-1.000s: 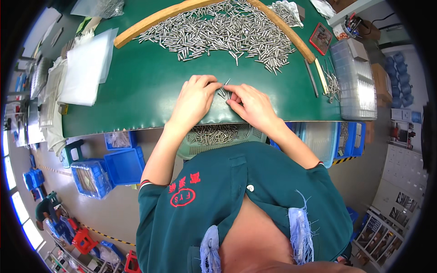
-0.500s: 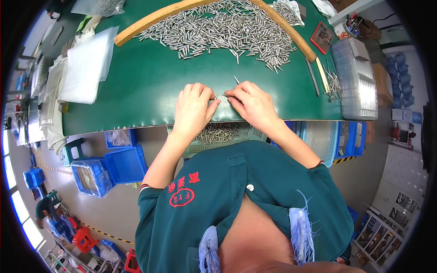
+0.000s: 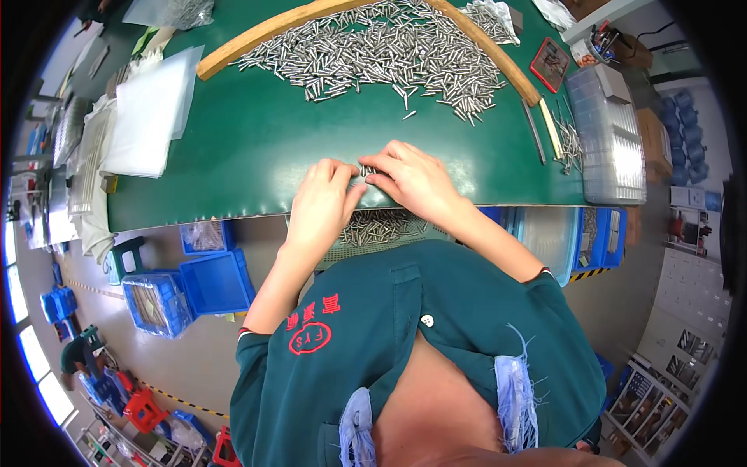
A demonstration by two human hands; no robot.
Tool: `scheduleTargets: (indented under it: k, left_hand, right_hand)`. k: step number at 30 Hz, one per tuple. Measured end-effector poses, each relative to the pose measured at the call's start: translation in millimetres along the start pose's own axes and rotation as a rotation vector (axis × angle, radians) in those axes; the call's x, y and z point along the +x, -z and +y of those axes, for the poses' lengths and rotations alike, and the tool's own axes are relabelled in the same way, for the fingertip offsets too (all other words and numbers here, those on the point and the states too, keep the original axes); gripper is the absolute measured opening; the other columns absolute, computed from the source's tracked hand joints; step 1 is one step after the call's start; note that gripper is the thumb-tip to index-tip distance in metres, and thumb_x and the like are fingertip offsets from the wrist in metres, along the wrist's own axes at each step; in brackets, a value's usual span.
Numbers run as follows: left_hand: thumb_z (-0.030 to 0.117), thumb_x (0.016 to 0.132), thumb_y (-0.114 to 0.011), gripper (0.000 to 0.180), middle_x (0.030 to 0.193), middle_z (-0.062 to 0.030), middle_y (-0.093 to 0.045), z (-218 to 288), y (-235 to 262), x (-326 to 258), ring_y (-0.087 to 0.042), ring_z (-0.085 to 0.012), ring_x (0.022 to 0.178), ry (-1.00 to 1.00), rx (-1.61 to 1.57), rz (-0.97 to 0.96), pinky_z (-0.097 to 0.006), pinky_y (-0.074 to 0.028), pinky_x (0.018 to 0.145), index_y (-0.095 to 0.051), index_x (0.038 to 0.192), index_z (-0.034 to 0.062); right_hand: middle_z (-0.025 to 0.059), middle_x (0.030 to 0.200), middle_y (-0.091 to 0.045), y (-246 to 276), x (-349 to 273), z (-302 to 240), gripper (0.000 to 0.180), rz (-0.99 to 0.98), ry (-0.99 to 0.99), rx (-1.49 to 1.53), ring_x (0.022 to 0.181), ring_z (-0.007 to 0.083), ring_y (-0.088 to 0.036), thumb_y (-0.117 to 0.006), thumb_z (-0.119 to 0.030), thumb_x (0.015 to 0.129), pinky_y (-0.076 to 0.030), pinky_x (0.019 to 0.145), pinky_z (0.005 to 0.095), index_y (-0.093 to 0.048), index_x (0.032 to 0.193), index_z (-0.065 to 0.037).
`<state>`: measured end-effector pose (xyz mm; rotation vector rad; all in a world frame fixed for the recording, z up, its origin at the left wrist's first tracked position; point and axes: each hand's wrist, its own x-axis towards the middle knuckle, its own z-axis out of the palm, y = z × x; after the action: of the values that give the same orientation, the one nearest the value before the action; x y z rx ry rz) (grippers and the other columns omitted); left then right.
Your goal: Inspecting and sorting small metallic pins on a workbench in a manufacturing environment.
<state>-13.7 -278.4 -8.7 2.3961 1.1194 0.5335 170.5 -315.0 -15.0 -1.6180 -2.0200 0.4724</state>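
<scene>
Metal pins (image 3: 366, 173) now pinched between left hand (image 3: 325, 204) and right hand (image 3: 414, 180), both closed on them, seemingly gathered tighter than before at the green table (image 3: 233, 156) edge.

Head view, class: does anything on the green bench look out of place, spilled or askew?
Mostly tidy. The metal pins lie heaped behind the curved wooden strip, but a few stray pins sit apart on the green mat. Both hands, left and right, pinch small pins at the near edge.
</scene>
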Motion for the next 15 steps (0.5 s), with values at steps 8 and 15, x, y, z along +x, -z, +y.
scheduleTargets:
  k: [8, 15]
  left_hand:
    - [0.01, 0.08, -0.067, 0.017, 0.092, -0.0081, -0.056, -9.6, -3.2, -1.6, -0.055, -0.0279, 0.089, -0.052, 0.005, -0.007, -0.039, -0.046, 0.077, -0.062, 0.096, 0.0063]
    - [0.015, 0.078, -0.07, 0.018, 0.091, -0.0066, -0.057, -5.1, -1.1, -0.3, -0.055, -0.0261, 0.087, -0.033, 0.013, 0.049, -0.037, -0.045, 0.076, -0.062, 0.093, 0.0081]
  right_hand:
    - [0.0008, 0.09, -0.058, 5.0, 0.8, 1.7, 0.023, -0.07, 0.053, -0.007, 0.089, 0.021, -0.059, -0.066, -0.021, 0.084, -0.05, 0.074, 0.0348, -0.067, 0.105, -0.014]
    - [0.0031, 0.094, -0.057, 10.1, 1.1, 2.5, 0.028, -0.039, 0.012, 0.027, 0.091, 0.0219, -0.058, -0.067, -0.022, 0.084, -0.05, 0.074, 0.0353, -0.065, 0.11, -0.012]
